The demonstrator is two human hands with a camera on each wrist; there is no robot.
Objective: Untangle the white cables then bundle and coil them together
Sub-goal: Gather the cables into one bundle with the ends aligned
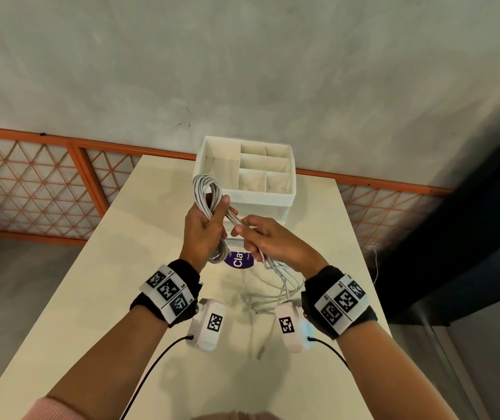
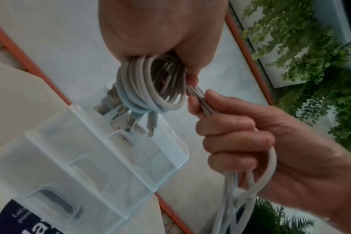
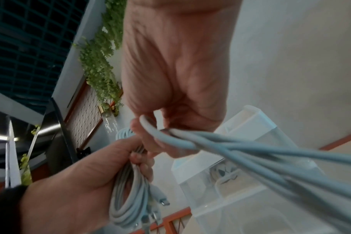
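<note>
My left hand (image 1: pixel 204 228) grips a coil of white cables (image 1: pixel 207 192) above the table; loops stick out above the fist and the metal plugs (image 2: pixel 130 120) hang below it. From the coil a straight bunch of strands (image 2: pixel 202 101) runs to my right hand (image 1: pixel 260 237), which holds them in a closed fist just right of the left hand. The loose cable tails (image 1: pixel 285 283) droop from the right fist down toward the table. In the right wrist view the strands (image 3: pixel 250 152) leave the right hand's fingers (image 3: pixel 150 139), with the coil (image 3: pixel 128 197) in the left hand (image 3: pixel 86 182) below.
A white divided organiser box (image 1: pixel 245 177) stands at the table's far end, just beyond my hands. A round purple label (image 1: pixel 239 262) lies on the cream table (image 1: pixel 121 268) under the hands. An orange lattice railing (image 1: pixel 30 183) runs behind the table.
</note>
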